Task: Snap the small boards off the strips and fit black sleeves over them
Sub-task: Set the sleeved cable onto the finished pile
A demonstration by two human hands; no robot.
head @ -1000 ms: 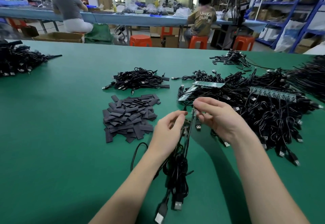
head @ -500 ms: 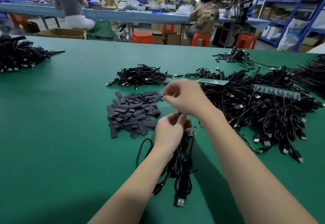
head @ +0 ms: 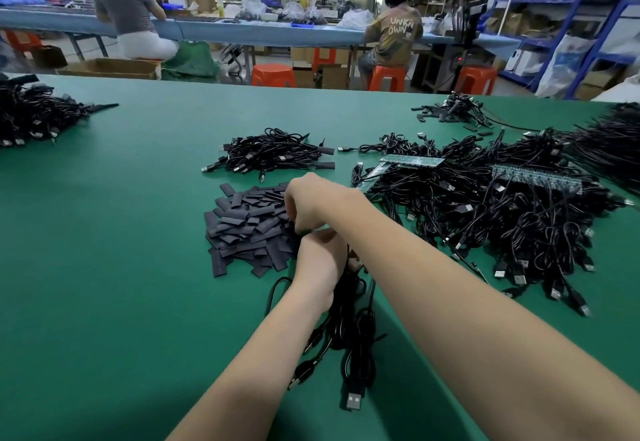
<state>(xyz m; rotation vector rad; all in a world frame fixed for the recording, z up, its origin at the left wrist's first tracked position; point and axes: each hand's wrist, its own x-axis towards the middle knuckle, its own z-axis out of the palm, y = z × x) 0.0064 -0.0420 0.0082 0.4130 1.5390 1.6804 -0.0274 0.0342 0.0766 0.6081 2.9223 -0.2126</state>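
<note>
A pile of flat black sleeves [head: 249, 226] lies on the green table [head: 121, 267] left of centre. My right hand [head: 311, 203] is at the pile's right edge, fingers curled down, pinching what looks like a black sleeve. Just below it my left hand [head: 318, 267] grips the top of a bundle of black USB cables [head: 349, 323] that trails toward me; the small boards at its end are hidden by the hand. Green board strips [head: 412, 160] [head: 536, 177] rest on the cable heap [head: 519, 232] to the right.
A smaller heap of cables [head: 273, 155] lies behind the sleeves. More cable heaps sit at the far left [head: 31, 115] and far right [head: 453, 111]. Beyond the table, people sit on orange stools [head: 273, 75] at a blue bench, with shelving at the right.
My right hand left the cable end, reached over to the sleeve pile and has come down to its near right edge beside my left hand. My left hand kept its hold on the bundle.
</note>
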